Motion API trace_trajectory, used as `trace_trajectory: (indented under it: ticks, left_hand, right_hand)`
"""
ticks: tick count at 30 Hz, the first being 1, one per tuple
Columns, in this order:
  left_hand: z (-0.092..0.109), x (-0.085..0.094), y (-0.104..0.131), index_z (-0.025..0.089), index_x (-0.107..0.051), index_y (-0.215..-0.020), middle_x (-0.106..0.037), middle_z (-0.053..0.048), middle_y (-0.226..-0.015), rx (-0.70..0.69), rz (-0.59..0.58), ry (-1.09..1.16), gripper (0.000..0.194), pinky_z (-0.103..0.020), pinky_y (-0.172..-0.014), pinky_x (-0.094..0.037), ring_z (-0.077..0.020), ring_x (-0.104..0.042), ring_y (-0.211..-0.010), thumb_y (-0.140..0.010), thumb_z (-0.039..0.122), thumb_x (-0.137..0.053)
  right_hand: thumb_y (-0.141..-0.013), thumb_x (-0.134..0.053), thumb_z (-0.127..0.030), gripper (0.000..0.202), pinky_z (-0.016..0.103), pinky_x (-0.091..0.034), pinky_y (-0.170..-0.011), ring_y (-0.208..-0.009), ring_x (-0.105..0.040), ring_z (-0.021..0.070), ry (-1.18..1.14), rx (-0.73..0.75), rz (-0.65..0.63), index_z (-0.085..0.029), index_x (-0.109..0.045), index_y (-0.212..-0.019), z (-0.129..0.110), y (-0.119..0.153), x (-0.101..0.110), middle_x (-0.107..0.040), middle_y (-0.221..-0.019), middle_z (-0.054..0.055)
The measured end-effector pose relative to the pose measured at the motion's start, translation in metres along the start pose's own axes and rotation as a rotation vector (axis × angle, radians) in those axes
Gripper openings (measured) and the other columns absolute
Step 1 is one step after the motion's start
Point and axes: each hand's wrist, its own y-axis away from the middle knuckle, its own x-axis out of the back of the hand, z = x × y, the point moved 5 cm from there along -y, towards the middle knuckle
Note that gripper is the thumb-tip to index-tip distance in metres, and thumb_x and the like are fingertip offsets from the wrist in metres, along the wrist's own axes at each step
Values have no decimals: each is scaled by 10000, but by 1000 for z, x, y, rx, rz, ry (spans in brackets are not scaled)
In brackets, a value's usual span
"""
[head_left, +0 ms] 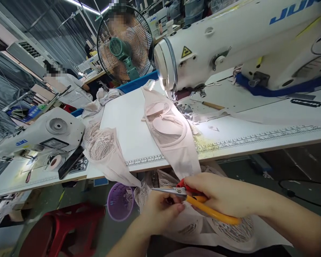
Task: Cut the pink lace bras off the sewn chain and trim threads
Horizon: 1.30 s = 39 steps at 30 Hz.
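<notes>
My right hand (216, 192) is wrapped round a pair of scissors (212, 211) with orange and red handles. Their metal blades point left, across the top of my left hand (160, 210). The fingers of that left hand are curled together just below the blades; what they pinch is hidden. Below both hands, a pale pink lace bra (232, 230) lies over my lap. Beyond them, another pale pink bra (173, 157) stretches from the sewing machine's needle area down over the table edge, its lower end reaching my right hand.
A white sewing machine (198, 53) stands on the white table (128, 125), marked with a ruler strip. Left of it lie a lace bra (104, 146) and a second machine (56, 128). A purple basket (120, 207) and red stool (69, 225) are below; a fan (124, 46) stands behind.
</notes>
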Motion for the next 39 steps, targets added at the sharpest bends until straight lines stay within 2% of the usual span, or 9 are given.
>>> trace_trajectory:
  ticks: [3,5,10,13,21,25,29,34,39]
  left_hand:
    - [-13,1,0,150,-512,-637,-476,4,-659,149,-9,203,396,-231,-585,-321,-94,-381,-598,-698,465,-744]
    - [-18,2,0,143,-520,-622,-481,3,-660,192,-7,265,415,-229,-581,-313,-90,-380,-593,-653,462,-784]
    - [-22,7,1,137,-567,-639,-533,-15,-689,207,15,302,391,-253,-657,-357,-120,-456,-661,-613,435,-819]
    - [-24,8,1,141,-579,-638,-541,-21,-713,204,24,304,372,-272,-705,-371,-138,-479,-709,-623,428,-815]
    - [-31,10,0,144,-596,-667,-557,-23,-727,224,94,308,380,-279,-697,-382,-144,-495,-705,-593,433,-832]
    - [-32,11,0,141,-577,-589,-553,-27,-677,285,78,336,425,-297,-711,-389,-161,-513,-710,-521,453,-858]
    - [-27,13,0,144,-570,-557,-530,-7,-628,305,94,372,429,-286,-684,-375,-135,-486,-655,-485,437,-875]
    - [-24,15,0,149,-610,-647,-541,13,-608,312,183,393,439,-269,-653,-369,-115,-481,-615,-446,412,-898]
    - [-28,15,0,146,-637,-771,-627,-19,-708,316,205,383,501,-299,-716,-418,-162,-572,-706,-443,418,-902]
  right_hand:
    - [-790,-503,-190,161,264,-308,-497,-584,-468,162,18,12,16,-233,-378,-698,-1,0,2,-530,-696,-12]
    - [-779,-509,-169,153,262,-321,-501,-593,-488,162,19,23,16,-231,-391,-704,-1,0,2,-546,-712,-11]
    - [-795,-526,-187,46,272,-373,-538,-659,-549,188,-3,26,17,-211,-487,-793,0,-1,1,-606,-805,21]
    - [-786,-523,-162,67,273,-385,-548,-678,-568,194,-16,30,12,-204,-519,-838,-2,-3,2,-621,-823,25]
    - [-782,-531,-192,53,277,-373,-535,-667,-571,199,-29,29,10,-207,-481,-790,-5,-7,5,-617,-797,33]
    - [-787,-534,-219,88,279,-372,-533,-650,-555,192,-36,26,5,-217,-450,-760,-5,-8,5,-606,-781,22]
    - [-793,-537,-257,146,277,-361,-513,-628,-529,184,-35,37,7,-227,-410,-728,-8,-9,5,-578,-753,10]
    - [-782,-544,-235,166,274,-344,-499,-605,-505,173,-23,51,-7,-226,-400,-700,-13,-10,7,-560,-727,5]
    - [-787,-539,-233,181,275,-333,-495,-584,-482,165,-20,54,-7,-227,-385,-693,-13,-12,8,-556,-715,9]
